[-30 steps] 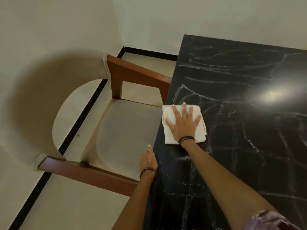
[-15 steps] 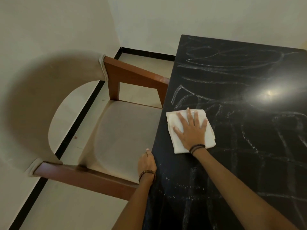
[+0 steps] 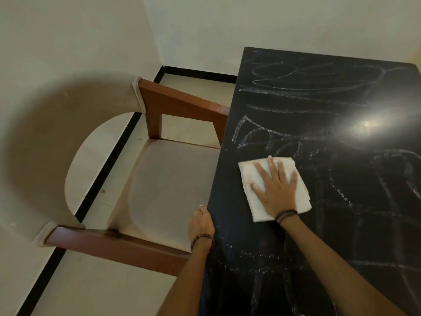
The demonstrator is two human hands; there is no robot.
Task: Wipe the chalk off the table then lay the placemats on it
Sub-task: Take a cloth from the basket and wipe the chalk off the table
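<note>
Chalk lay in loops and scribbles over most of the black desk, heaviest at the middle and right; the strip along the near-left edge looked fainter. A folded white cloth sat flat on the desk near its left edge. The right hand lay on the cloth, fingers straight and spread, pressing it down, gripping nothing. The left hand was at the desk's left edge, fingers curled over it as far as I could tell, likely bracing.

Step in hand, by my read: wiping, early on, since most of the marks were untouched. Next move probably needs firm flat pressure and long overlapping strokes toward the right and far side, refolding the cloth once it loads up.

No placemats in view. A chair stood tucked against the desk's left side.
</note>
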